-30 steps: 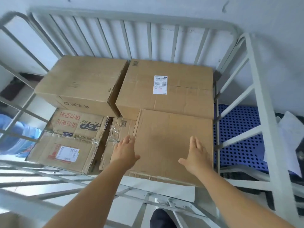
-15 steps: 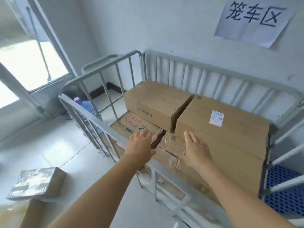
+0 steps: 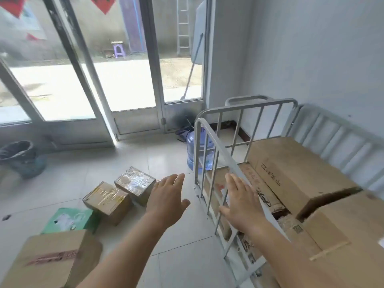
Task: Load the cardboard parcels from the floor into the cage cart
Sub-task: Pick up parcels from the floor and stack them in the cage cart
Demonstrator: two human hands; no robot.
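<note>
Between the cage cart and the loose parcels, both hands are hanging in the air with fingers spread and nothing in them. The left hand (image 3: 166, 196) is reaching out over the floor (image 3: 182, 256), palm down; the right hand (image 3: 241, 202) is hovering just beside the slanting top rail of the cage cart (image 3: 216, 142), whether touching it or not I cannot tell.

Just beyond the left hand's fingertips, a taped parcel (image 3: 135, 183) is lying on the tiles, with a second taped parcel (image 3: 107, 199) touching its near-left side. Nearer the person and further left, a green box (image 3: 68, 220) is sitting beside a large plain carton (image 3: 49, 260). To the right of the right hand, stacked cartons (image 3: 291, 169) are filling the cart behind the rails. Past the cart's far corner a blue water jug (image 3: 194, 150) is standing, and far left a dark bin (image 3: 20, 156) is sitting by the glass doors (image 3: 128, 84).

Judging by this, the person is turning to fetch another parcel. The next move is calling for bending down, getting both hands on opposite sides of one box, and lifting it clear of the rail.
</note>
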